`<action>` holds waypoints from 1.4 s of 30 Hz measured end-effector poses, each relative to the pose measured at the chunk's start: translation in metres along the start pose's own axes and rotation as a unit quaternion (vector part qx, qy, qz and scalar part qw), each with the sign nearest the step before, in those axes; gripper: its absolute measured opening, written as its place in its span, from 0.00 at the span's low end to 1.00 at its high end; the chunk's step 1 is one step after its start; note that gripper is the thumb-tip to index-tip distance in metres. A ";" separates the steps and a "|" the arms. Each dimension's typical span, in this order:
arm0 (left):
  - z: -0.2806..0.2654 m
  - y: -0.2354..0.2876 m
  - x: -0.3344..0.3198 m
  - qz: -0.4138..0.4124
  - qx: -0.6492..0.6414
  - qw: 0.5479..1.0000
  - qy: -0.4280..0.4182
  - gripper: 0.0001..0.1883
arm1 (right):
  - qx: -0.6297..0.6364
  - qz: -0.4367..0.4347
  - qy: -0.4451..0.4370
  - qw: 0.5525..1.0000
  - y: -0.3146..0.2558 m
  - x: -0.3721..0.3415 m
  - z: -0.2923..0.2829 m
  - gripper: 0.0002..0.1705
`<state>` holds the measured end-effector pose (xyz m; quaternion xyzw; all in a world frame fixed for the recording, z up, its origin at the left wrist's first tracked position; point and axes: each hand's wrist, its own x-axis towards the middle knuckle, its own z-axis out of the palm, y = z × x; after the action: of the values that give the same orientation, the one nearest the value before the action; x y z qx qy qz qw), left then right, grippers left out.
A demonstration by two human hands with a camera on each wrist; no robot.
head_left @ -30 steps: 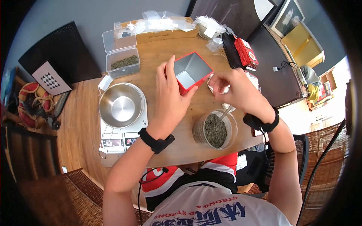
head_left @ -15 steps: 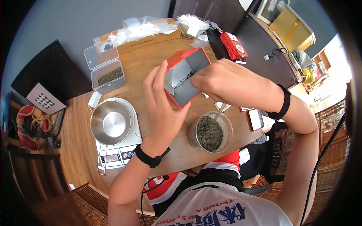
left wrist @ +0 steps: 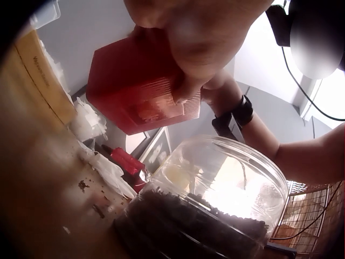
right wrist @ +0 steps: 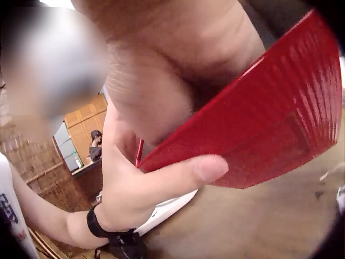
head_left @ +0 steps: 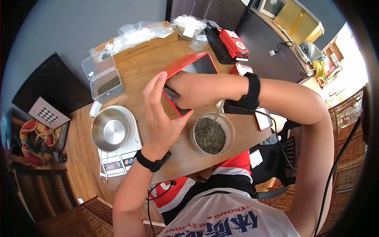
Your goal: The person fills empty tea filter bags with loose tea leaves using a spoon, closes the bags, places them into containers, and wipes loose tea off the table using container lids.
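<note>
In the head view a red box (head_left: 185,63) with a grey inside is tilted above the table, gripped along its sides by the left hand (head_left: 158,122). The right hand (head_left: 189,89) reaches into its mouth, fingers hidden by the walls. The right wrist view has the left thumb lying along the red box (right wrist: 264,118), with the right hand (right wrist: 156,75) inside. Just below stands a clear jar (left wrist: 237,151) of dark dried leaves (head_left: 210,136), a spoon handle (head_left: 219,110) sticking out.
At the left, a metal pan (head_left: 108,130) rests on a white scale (head_left: 133,136). Behind it sits an open plastic container (head_left: 112,93) of dried leaves. A long cardboard box (head_left: 144,49) with plastic bags, a bowl (head_left: 187,31) and a red packet (head_left: 235,45) line the back.
From beside the red box, the right hand has moved left and gone deep inside it. The left hand has shifted the box slightly left in view and tilted it.
</note>
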<state>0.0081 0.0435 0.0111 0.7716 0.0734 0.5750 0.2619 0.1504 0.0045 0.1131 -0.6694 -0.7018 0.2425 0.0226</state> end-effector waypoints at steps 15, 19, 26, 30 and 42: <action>-0.003 0.004 0.007 -0.167 0.039 0.985 -0.023 0.57 | 0.237 -0.027 0.096 0.966 0.009 -0.089 -0.041 0.21; -0.001 -0.007 0.006 -0.163 0.087 0.983 -0.002 0.55 | 0.168 -0.025 0.268 0.948 0.051 -0.118 -0.025 0.15; 0.000 -0.010 0.005 -0.179 0.129 0.975 -0.033 0.56 | 0.057 0.082 0.404 0.909 0.128 -0.131 0.004 0.21; 0.001 -0.008 0.006 -0.214 0.107 0.970 -0.044 0.55 | 0.097 0.158 0.395 0.900 0.129 -0.133 0.009 0.25; 0.002 -0.006 0.006 -0.250 0.103 0.961 -0.060 0.55 | 0.039 0.183 0.435 0.881 0.142 -0.132 0.006 0.22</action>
<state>0.0132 0.0501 0.0132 0.7844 0.3070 0.4336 0.3200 0.2936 -0.1248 0.0933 -0.8226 -0.4765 -0.0455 0.3070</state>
